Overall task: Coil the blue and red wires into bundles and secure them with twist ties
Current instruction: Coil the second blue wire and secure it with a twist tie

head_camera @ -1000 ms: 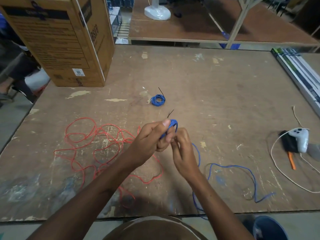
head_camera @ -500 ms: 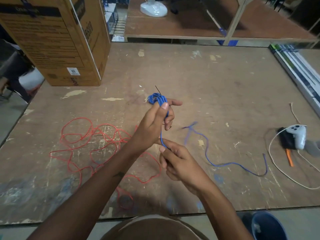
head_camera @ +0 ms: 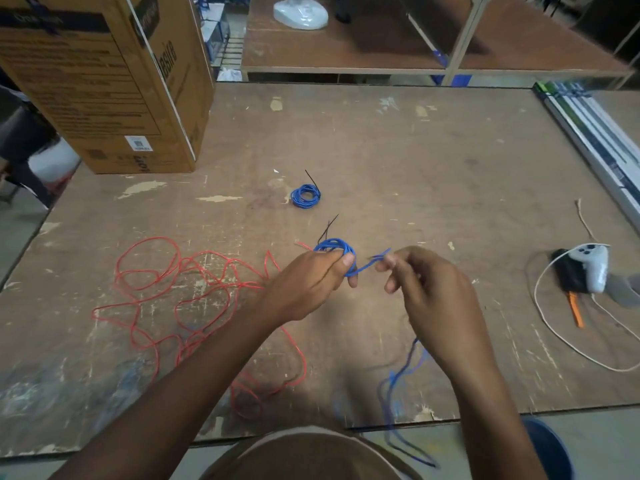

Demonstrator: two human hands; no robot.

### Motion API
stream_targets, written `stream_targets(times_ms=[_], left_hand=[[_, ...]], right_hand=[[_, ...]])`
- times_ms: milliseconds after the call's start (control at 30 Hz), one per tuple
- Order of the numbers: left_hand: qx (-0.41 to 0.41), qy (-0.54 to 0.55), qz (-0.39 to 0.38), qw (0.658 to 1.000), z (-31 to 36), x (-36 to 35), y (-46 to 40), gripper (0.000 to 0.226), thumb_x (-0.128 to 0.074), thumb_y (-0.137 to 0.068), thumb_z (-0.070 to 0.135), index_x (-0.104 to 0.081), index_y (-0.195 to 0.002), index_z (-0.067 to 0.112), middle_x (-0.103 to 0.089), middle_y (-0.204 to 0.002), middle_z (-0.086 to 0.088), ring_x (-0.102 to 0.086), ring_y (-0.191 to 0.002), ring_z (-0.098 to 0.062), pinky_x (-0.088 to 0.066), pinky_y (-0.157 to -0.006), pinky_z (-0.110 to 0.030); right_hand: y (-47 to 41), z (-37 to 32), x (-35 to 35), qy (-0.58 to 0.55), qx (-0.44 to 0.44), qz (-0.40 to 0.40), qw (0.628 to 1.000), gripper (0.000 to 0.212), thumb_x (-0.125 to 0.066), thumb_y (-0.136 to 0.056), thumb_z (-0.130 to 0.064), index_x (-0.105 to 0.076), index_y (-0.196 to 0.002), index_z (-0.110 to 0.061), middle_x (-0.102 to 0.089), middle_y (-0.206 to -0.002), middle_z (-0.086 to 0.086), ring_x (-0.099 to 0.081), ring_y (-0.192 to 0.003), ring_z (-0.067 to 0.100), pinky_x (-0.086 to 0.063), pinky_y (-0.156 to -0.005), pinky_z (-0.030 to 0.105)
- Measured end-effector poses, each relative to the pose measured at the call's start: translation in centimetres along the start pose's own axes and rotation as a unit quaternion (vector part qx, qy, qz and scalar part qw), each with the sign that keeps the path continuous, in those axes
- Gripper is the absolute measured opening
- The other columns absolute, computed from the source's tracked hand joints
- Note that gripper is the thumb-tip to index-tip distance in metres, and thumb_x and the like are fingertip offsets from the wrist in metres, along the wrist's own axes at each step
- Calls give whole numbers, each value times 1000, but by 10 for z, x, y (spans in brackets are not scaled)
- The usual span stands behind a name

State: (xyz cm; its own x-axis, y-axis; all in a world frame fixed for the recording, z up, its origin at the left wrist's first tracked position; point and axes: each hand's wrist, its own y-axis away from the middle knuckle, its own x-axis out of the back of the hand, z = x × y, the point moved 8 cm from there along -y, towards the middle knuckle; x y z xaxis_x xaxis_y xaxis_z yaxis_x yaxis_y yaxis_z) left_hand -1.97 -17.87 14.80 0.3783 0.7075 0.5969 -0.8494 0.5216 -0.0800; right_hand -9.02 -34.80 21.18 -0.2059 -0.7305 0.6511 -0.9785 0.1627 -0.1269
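Blue wire half-coiled, loose tail blurred

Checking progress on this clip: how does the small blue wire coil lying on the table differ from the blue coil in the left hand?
The small blue wire coil on the table lies alone, untouched, with no loose end showing. The blue coil in the left hand is gripped by the left hand, and its tail runs to the right hand, which pinches it. Both have a thin black tie sticking out.

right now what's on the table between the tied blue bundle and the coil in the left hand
Head view: only a black twist tie, beyond the coil in the left hand; otherwise bare wood to the tied bundle.
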Motion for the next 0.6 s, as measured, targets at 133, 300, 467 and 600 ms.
stream_targets(times_ms=[133, 300, 467, 600], left_hand=[[-22, 74, -17, 997, 28, -3, 14, 47, -33, -117, 30, -64, -83, 21, -42, -62, 7, -43, -59, -17, -40, -64, -35], [-48, 167, -28, 984, 53, -3, 26, 47, -32, -114, 34, -63, -85, 14, -38, -60, 11, -36, -57, -11, -33, -61, -24], [-41, 324, -19, 945, 54, 3, 19, 49, -36, -107, 39, -57, -91, -2, -33, -65, 6, -25, -59, -18, -26, -58, -26], [-51, 403, -7, 914, 55, 10, 6, 38, -37, -103, 40, -71, -99, 23, -35, -67, 9, -29, -57, -13, -36, -50, -38]], right_hand=[[-35, 13, 5, -96, 50, 107, 988, 9, -81, -96, -36, -78, -90, -30, -76, -86, -11, -68, -77, 8, -48, -69, 33], [-57, 38, -45, -239, 77, 11, 968, 15, -67, -103, -5, -79, -96, -9, -78, -94, 3, -65, -75, 28, -52, -73, 39], [-29, 27, -92, -227, 105, -42, 967, 54, -50, -105, 10, -65, -92, -41, -65, -83, -22, -57, -75, -3, -46, -73, 20], [-13, 34, -117, -218, 65, -80, 970, 55, -41, -107, -2, -64, -92, -50, -67, -76, -11, -56, -59, 5, -46, -62, 31]])
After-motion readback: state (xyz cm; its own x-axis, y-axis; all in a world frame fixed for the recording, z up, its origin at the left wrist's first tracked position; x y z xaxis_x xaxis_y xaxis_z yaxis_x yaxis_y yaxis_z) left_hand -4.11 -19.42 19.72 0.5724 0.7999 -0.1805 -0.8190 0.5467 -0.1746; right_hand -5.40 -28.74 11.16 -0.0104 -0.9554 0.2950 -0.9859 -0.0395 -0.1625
